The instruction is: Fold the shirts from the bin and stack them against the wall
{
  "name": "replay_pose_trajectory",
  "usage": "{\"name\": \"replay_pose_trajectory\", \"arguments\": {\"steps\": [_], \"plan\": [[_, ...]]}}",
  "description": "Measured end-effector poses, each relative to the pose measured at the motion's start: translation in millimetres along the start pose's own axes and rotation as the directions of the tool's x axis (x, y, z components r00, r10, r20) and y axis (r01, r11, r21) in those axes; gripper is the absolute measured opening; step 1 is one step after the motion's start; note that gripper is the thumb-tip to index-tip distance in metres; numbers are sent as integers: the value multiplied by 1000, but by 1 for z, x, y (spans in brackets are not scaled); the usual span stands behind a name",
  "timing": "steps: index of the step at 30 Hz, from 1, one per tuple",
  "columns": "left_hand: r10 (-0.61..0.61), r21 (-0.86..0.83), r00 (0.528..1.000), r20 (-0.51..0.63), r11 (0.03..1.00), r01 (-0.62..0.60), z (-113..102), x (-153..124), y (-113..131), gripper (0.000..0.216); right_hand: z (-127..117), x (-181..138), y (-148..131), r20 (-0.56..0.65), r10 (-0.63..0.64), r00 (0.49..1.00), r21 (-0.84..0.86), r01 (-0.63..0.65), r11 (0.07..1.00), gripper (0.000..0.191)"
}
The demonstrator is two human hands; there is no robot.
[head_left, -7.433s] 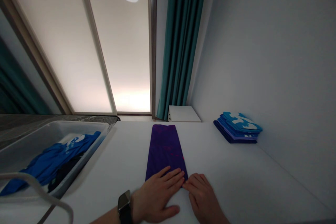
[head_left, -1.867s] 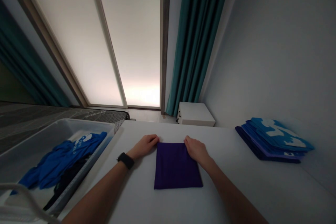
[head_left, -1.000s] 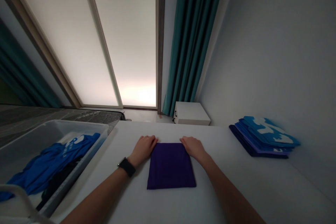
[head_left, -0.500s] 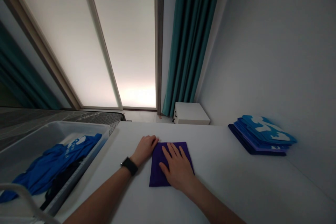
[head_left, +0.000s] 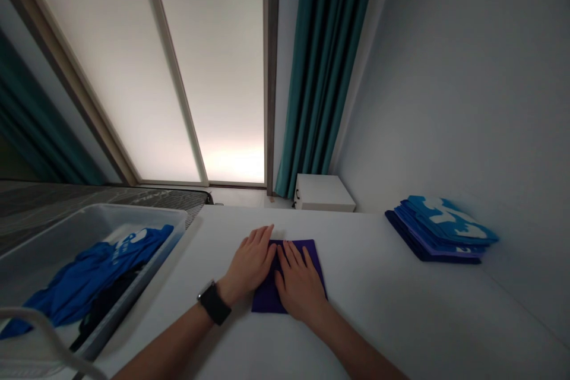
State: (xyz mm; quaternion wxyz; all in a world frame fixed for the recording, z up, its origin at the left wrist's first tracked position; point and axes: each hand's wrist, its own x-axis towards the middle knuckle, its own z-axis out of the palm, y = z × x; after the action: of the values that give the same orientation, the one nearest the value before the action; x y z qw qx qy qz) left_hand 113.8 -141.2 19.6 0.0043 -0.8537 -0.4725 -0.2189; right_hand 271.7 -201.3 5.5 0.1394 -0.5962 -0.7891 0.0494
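A purple garment [head_left: 269, 300], folded into a flat square, lies on the white table [head_left: 356, 332] in front of me. My right hand [head_left: 299, 285] rests flat across its middle with the fingers stretched out. My left hand [head_left: 252, 258], with a dark watch on the wrist, lies over the garment's left edge, fingers extended and close to the right hand's fingertips. Both hands hide much of the cloth. Neither one grips it.
At the left stands a clear plastic bin [head_left: 180, 219] holding a crumpled blue shirt [head_left: 95, 270] and darker cloth. A stack of folded blue and purple clothes [head_left: 439, 228] sits at the table's right, by the wall. Beyond the far edge is a white cabinet [head_left: 325, 190].
My left hand has turned from a curled pose at the garment's upper left corner to lying flat over its left side. My right hand has barely moved.
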Motion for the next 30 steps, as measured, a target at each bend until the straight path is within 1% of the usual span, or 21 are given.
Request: {"name": "replay_pose_trajectory", "arguments": {"steps": [2,4,7,10,13,16,18,20,22,24,26,28,29,30], "plan": [[92,39,995,40,995,-93,9,-17,4,49,0,0,0,7,-3,1000,2,3,1000,56],[136,68,987,80,988,-141,19,-31,5,50,1,0,0,2,-4,1000,-6,4,1000,55],[133,102,986,97,985,-142,30,-41,2,51,3,-1,-1,-13,-7,1000,-24,7,1000,55],[136,123,986,99,981,-148,31,-40,0,52,2,0,3,-22,-4,1000,-33,3,999,53],[138,141,984,109,978,-153,28,-39,1,52,-2,3,18,-24,28,999,-60,-30,998,53],[129,141,984,124,979,-146,27,-39,3,53,-8,5,41,4,68,998,-93,-68,993,53],[123,132,982,141,981,-141,26,-38,4,53,-9,3,57,26,64,998,-100,-61,993,52],[118,117,978,171,983,-139,23,-36,4,54,-9,0,70,42,37,998,-94,-33,995,52],[135,87,964,229,984,-158,17,-30,2,55,-8,-5,78,45,15,999,-88,-11,996,51],[177,36,934,311,980,-197,8,-20,-2,55,-9,-11,83,38,11,999,-88,-8,996,51],[218,-15,892,397,973,-231,-2,-6,-6,55,-12,-17,85,35,14,999,-90,-11,996,50],[226,-24,863,451,970,-241,-8,8,-6,55,-16,-25,84,35,17,999,-91,-14,996,49],[213,-10,863,457,972,-235,-9,13,-4,55,-19,-29,82,30,19,999,-93,-16,996,48],[194,13,873,447,975,-223,-7,17,-1,56,-21,-34,80,19,20,1000,-97,-18,995,47]]}}
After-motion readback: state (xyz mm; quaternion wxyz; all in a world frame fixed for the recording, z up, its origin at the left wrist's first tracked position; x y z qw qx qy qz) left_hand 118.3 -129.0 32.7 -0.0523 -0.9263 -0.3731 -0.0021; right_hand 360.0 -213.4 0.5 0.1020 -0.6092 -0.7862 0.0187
